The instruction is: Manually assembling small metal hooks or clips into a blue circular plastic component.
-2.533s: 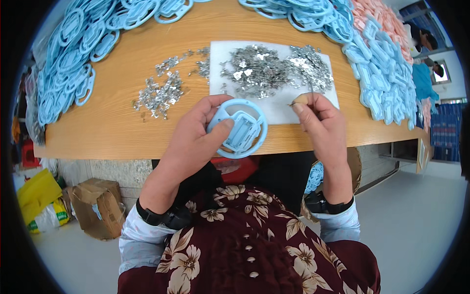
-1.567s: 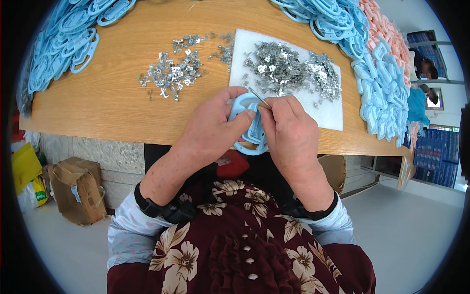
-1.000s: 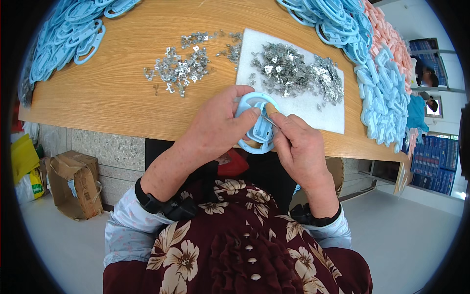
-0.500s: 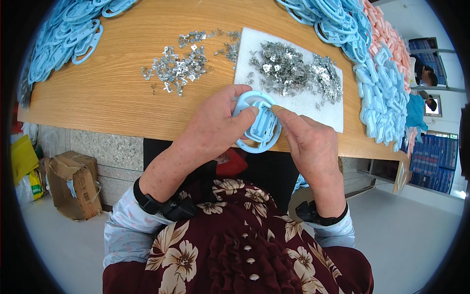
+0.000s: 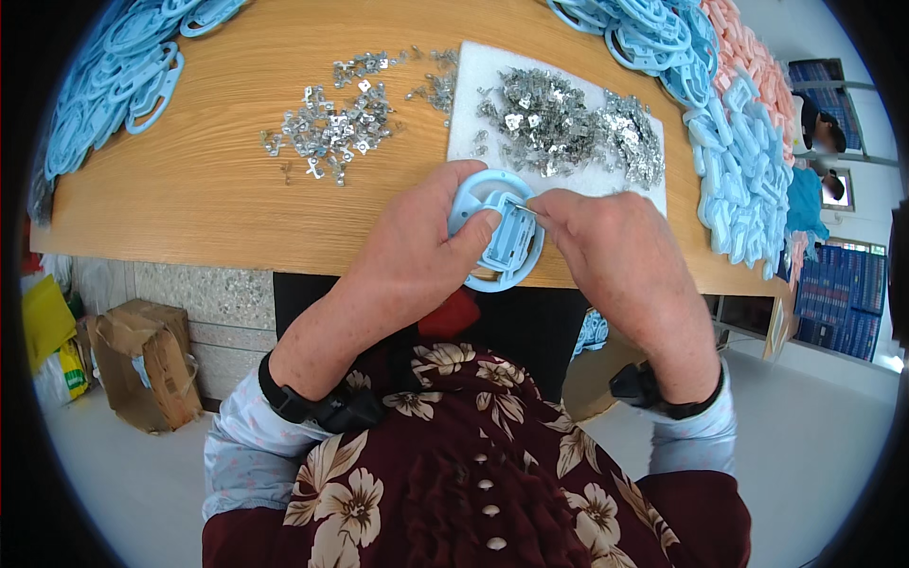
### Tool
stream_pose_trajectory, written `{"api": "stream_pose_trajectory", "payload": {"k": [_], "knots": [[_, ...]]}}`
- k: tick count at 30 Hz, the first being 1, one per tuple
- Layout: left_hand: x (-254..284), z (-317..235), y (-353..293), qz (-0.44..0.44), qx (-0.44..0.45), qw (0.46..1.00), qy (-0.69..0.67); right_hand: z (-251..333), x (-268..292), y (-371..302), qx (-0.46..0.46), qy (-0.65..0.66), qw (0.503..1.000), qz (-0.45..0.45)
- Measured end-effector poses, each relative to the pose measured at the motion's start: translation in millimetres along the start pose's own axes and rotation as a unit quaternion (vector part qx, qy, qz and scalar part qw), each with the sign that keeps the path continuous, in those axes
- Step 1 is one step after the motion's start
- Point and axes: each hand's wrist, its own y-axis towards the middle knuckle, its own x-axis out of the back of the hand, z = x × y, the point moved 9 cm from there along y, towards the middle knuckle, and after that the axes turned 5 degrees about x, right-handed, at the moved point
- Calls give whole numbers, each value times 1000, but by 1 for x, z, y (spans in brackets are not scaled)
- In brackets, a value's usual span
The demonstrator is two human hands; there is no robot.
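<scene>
My left hand [image 5: 421, 232] is closed round the left side of a light-blue plastic part [image 5: 499, 275], an oval ring with a box-like housing in its middle. The thumb presses on the housing's edge. At the housing's upper right, my right hand [image 5: 606, 237] pinches a small, thin metal piece [image 5: 524, 208], its tip against the inside of the housing. The fingers hide most of that piece, so I cannot tell its exact kind. Both hands hold the work above the table's front edge, just before a white foam sheet [image 5: 464, 142] bearing a heap of small metal clips [image 5: 544, 118].
More metal clips [image 5: 336, 133] lie loose on the wooden table [image 5: 237, 208]. Blue ring-shaped parts [image 5: 123, 76] are piled at far left, others [image 5: 663, 43] at far right. Light-blue pieces [image 5: 739, 180] and pink pieces [image 5: 748, 57] cover the right side. A cardboard box [image 5: 147, 364] stands on the floor.
My right wrist and forearm have swung out to the right, and the hand has turned flatter. A thin metal piece now shows at its fingertips. The left hand keeps hold of the blue part.
</scene>
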Motion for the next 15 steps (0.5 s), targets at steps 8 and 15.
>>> {"api": "stream_pose_trajectory", "payload": {"k": [8,15], "knots": [[2,8,5,-16,8,1000,2,13,6,20,12,-58,995,83],[4,-9,-4,36,25,982,-185,-42,6,-31,-178,217,955,-95]]}}
